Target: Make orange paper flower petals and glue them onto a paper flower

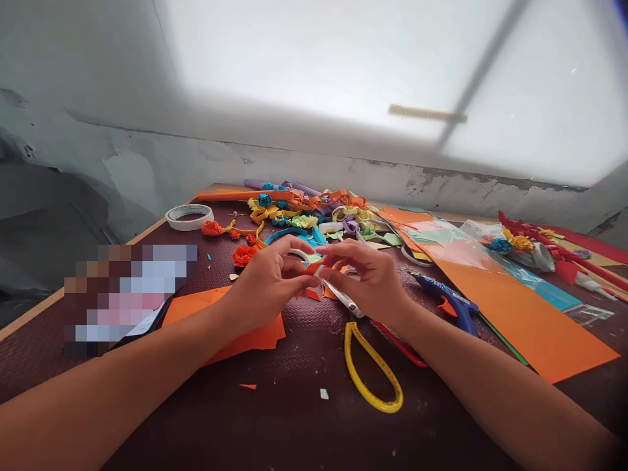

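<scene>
Two bare hands, head view: left hand (277,278) and right hand (367,278) meet over the tabletop (294,405), fingers drawn to narrow pinches, a small orange paper piece (314,267) held between them. Exact fingertip contact partly hidden. Piece sits raised above orange scraps (314,294), near the tips of the scissors (356,310), which lie partly beneath the right hand, yellow loop toward the wearer. Orange sheets (267,330) lie under the left forearm; blue glue gun (454,304) right of the right hand; orange-red paper flower (244,256) just beyond the left. Handling, by judgement: paper very light, fairly stiff for its size, not slippery, but prone to creasing or tearing. Best taken by opposite edges, thumb against forefinger, pressure slight, middle left free.
</scene>
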A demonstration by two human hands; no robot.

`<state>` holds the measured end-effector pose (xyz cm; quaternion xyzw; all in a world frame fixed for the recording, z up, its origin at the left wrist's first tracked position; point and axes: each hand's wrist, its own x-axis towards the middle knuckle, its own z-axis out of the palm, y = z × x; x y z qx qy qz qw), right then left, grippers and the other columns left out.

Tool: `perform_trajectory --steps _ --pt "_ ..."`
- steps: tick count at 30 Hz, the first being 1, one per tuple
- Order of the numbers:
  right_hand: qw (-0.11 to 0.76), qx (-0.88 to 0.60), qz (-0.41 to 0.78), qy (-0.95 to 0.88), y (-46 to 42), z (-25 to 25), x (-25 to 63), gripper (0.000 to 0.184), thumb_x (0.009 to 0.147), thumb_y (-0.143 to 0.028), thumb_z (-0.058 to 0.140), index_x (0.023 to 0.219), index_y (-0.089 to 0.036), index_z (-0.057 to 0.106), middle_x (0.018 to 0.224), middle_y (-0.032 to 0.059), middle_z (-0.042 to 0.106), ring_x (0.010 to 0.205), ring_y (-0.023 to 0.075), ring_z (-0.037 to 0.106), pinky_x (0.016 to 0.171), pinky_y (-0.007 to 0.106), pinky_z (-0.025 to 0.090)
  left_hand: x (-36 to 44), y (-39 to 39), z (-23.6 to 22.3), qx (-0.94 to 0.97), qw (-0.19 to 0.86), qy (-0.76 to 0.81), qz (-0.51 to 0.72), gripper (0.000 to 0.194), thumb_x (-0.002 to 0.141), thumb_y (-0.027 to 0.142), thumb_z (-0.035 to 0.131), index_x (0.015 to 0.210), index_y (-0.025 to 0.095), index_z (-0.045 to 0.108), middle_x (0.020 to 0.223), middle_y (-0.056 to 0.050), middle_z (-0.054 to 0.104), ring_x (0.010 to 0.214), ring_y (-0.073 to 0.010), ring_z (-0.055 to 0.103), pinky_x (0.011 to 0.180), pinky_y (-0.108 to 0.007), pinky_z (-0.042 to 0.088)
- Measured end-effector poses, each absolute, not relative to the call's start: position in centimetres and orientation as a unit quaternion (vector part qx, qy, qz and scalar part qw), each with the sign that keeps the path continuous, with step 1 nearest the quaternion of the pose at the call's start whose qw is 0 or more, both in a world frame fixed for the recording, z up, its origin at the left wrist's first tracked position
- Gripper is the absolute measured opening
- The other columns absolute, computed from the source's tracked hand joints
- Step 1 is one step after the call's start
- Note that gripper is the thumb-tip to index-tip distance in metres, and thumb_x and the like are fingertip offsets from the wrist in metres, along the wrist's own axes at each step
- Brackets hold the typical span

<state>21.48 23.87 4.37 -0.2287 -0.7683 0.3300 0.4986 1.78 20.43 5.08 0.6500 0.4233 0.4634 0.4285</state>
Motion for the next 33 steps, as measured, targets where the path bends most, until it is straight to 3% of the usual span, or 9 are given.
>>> perform_trajectory --steps 2,6,8,12,16,27,33 --pt "0.484 -0.208 0.307 -0.793 23.76 4.45 21.49 0.017 0.087 -0.031 0.081 0.104 -0.031 0.083 0.092 0.0024 0.076 0.081 0.0163 0.069 0.073 0.031 0.059 1.88 20.30 5.05 0.649 0.442 0.416 0.459 0.033 0.081 0.037 0.084 0.101 0.023 0.060 0.075 -0.001 0.080 0.073 -0.0223 0.079 0.064 -0.029 0.061" --pt "0.501 -0.239 0.317 -0.769 23.90 4.49 21.56 0.005 0.084 -0.027 0.083 0.088 -0.029 0.085 0.081 0.0019 0.077 0.072 0.0162 0.069 0.065 0.030 0.058 1.97 20.32 5.15 0.660 0.424 0.384 0.487 0.019 0.079 0.031 0.085 0.081 0.020 0.069 0.076 0.000 0.078 0.073 -0.0199 0.079 0.068 -0.027 0.064" --pt "0.518 -0.244 0.330 -0.750 24.01 4.47 21.70 0.009 0.081 -0.025 0.086 0.089 -0.028 0.085 0.079 0.0016 0.077 0.070 0.0160 0.069 0.062 0.029 0.057 1.84 20.47 5.33 0.644 0.422 0.384 0.509 0.014 0.077 0.029 0.086 0.080 0.019 0.077 0.077 -0.002 0.078 0.070 -0.0191 0.078 0.068 -0.028 0.065" --pt "0.483 -0.223 0.375 -0.759 24.03 4.33 21.93 0.029 0.077 -0.029 0.090 0.105 -0.031 0.083 0.090 0.0018 0.080 0.077 0.0173 0.071 0.072 0.032 0.060 1.32 20.86 5.58 0.598 0.498 0.370 0.507 0.016 0.075 0.032 0.088 0.082 0.019 0.082 0.076 -0.006 0.081 0.070 -0.0226 0.079 0.070 -0.033 0.068" --pt "0.492 -0.248 0.363 -0.751 24.02 4.20 21.86 0.029 0.076 -0.037 0.090 0.104 -0.029 0.084 0.087 0.0029 0.079 0.073 0.0169 0.068 0.068 0.031 0.058 1.11 21.07 5.51 0.580 0.551 0.351 0.486 0.015 0.075 0.031 0.088 0.082 0.019 0.083 0.080 -0.008 0.083 0.074 -0.0247 0.081 0.074 -0.034 0.069" --pt "0.502 -0.268 0.379 -0.730 24.41 4.00 21.39 0.016 0.074 -0.036 0.091 0.085 -0.026 0.084 0.081 0.0022 0.079 0.070 0.0159 0.070 0.061 0.027 0.056 1.44 20.82 5.68 0.607 0.505 0.390 0.474 0.015 0.077 0.028 0.086 0.086 0.018 0.082 0.081 -0.004 0.082 0.077 -0.0196 0.079 0.078 -0.030 0.066" --pt "0.507 -0.277 0.345 -0.740 24.47 4.07 21.39 0.009 0.077 -0.031 0.089 0.080 -0.025 0.083 0.076 0.0013 0.078 0.067 0.0150 0.069 0.059 0.026 0.055 1.38 20.77 5.30 0.632 0.452 0.413 0.475 0.013 0.078 0.026 0.082 0.089 0.018 0.082 0.093 -0.004 0.083 0.086 -0.0210 0.080 0.085 -0.030 0.064"
